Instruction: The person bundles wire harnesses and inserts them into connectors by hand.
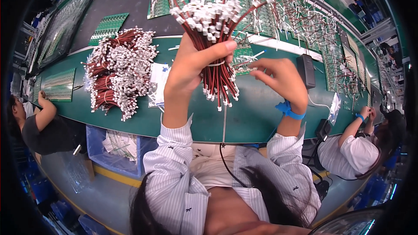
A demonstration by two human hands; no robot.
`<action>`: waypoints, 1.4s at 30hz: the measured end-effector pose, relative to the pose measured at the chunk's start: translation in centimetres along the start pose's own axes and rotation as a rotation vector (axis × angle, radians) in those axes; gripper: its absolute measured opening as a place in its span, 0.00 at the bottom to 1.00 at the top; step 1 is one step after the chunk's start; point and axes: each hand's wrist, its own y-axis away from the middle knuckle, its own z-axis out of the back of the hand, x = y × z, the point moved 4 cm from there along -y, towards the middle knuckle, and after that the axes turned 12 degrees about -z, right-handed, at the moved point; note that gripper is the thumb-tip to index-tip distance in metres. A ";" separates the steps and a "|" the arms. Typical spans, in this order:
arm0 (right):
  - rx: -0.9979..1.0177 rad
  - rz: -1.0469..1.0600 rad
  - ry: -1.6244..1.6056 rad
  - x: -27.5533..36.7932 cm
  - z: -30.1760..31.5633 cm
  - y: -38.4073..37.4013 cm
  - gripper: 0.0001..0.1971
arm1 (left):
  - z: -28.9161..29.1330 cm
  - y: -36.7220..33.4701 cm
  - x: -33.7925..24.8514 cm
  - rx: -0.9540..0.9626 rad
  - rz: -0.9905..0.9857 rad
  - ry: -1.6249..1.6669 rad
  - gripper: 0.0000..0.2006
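Observation:
My left hand [191, 63] is closed round a bundle of connector cables [211, 45], held upright above the green table. The cables are dark red and black with white plugs at both ends, and a pale band ties them at the middle. To the right of the bundle, my right hand [278, 76] is raised with thumb and forefinger brought near each other. Its fingertips are close to a circuit board [244, 54] partly hidden behind the bundle; whether they pinch something thin cannot be made out. A blue strap [289, 110] circles my right wrist.
A heap of similar cable bundles [119, 72] lies left, beside a white plastic bag [157, 85]. Circuit boards with upright wires [278, 15] fill the far side. A black power adapter [306, 70] stands right. Below the table is a blue bin [98, 148]. Co-workers [45, 126] sit on both sides.

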 end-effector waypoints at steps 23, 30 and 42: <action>-1.067 0.406 -0.894 3.1 3.2 4.3 0.15 | -2.6 0.3 1.0 0.185 0.111 0.007 0.12; -0.735 0.319 -1.092 2.9 3.0 2.5 0.09 | -2.8 0.5 1.4 0.102 0.168 -0.039 0.23; -0.371 0.384 -1.329 2.7 2.5 1.0 0.06 | -3.3 0.8 2.2 0.170 0.192 0.221 0.16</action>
